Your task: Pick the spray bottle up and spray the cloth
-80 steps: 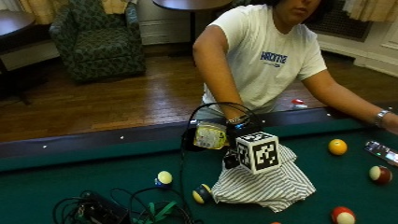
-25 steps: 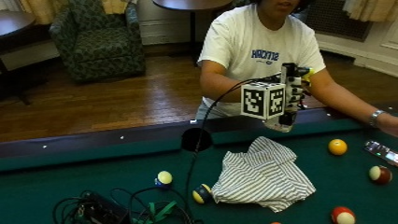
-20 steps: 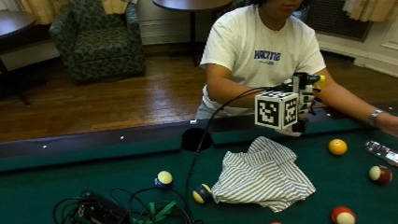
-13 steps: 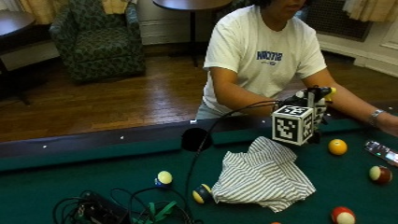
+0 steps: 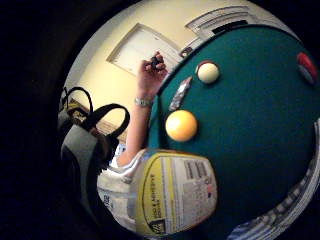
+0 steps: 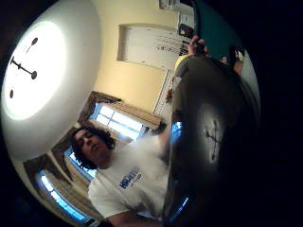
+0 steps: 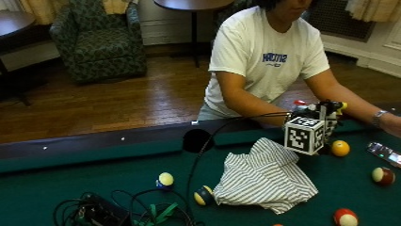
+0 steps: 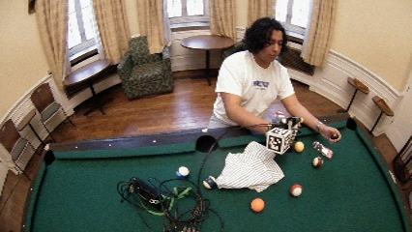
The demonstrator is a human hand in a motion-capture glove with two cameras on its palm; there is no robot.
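Note:
A person's gloved right hand [image 7: 311, 114] grips the spray bottle [image 5: 172, 195] just above the green felt, at the far right corner of the cloth. The white bottle has a yellow label; its black and yellow nozzle [image 7: 334, 105] shows above the hand, and the rest is hidden in the outside view. The striped cloth [image 7: 263, 179] lies crumpled on the pool table [image 7: 94, 174], in front of and left of the hand. One edge of the cloth [image 5: 280, 215] shows below the bottle in the little finger side palm view. In the wide view the hand [image 8: 287, 123] is beyond the cloth [image 8: 250, 169].
A yellow ball [image 7: 340, 148] lies just right of the hand. A silver object [image 7: 384, 152] and a red-and-white ball [image 7: 381, 175] lie further right, a red ball [image 7: 346, 217] in front. Two balls [image 7: 165, 179] [image 7: 204, 195] and a cable heap [image 7: 119, 212] sit left of the cloth. The bare left hand [image 8: 332, 135] rests by the rail.
The gloved hand lifted the bottle from beside the cloth's far edge, then carried it right and down to a spot next to the yellow ball. The cloth has not moved.

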